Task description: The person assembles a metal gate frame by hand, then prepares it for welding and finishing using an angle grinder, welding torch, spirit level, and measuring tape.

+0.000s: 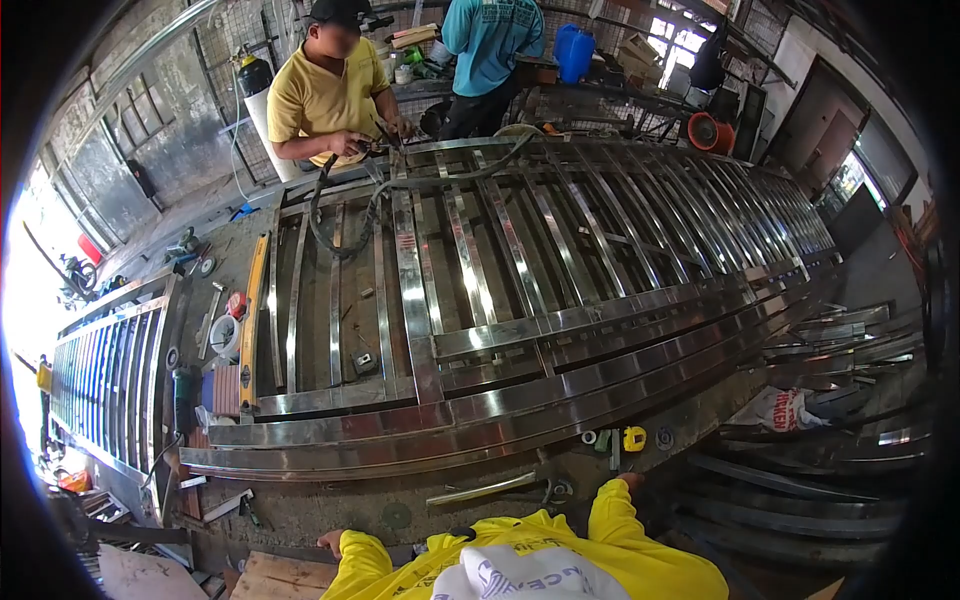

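Metal frame [540, 324], long axis left-to-right.

wall [190, 135]: stained grey, left | window [682, 42]: bright, back right | door [815, 125]: dark-framed, right | floor [878, 265]: grey | daylight [28, 290]: glaring, left

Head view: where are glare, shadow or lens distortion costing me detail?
In the head view, daylight whites out the far left edge beside the slatted panel; in the head view, bright reflections streak the steel frame, and the wide lens bows its long front rails; in the head view, shadow dims the metal strips at lower right, and black borders swallow the corners.
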